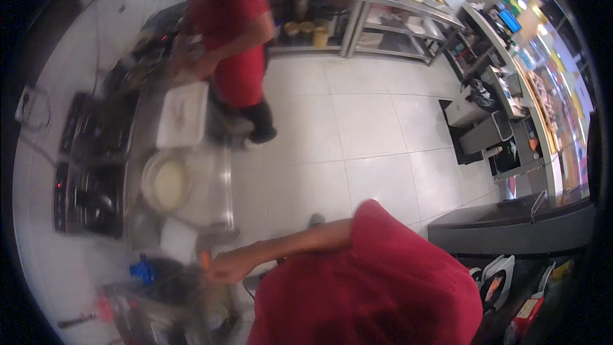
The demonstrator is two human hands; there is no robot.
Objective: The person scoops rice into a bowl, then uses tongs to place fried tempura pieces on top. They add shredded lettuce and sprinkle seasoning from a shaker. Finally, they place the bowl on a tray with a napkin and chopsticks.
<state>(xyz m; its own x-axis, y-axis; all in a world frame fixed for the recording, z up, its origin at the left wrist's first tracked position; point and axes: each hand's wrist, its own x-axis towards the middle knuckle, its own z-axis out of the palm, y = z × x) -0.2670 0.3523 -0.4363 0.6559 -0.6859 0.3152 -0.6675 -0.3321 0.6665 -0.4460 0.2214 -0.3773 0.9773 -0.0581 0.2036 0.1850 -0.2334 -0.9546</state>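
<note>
My right arm, in a red sleeve, reaches across to the left over a metal work unit. My right hand [231,266] is closed, its fingers curled round something blurred. A small orange piece [205,260] shows at the far side of the fist; whether it belongs to the held thing I cannot tell. Just beyond the hand lies a pale square sheet or board [179,241]. A blue plastic object [143,269] stands to its left. Farther off on the steel counter [220,179] is a round container [169,183] with pale contents. My left hand does not show.
A co-worker in red [236,45] stands at the far left, hands blurred near a white tray [183,115]. Two black cooktops [96,198] line the left wall. Steel shelving [357,22] runs along the back. A bin [469,112] and a display counter stand at right.
</note>
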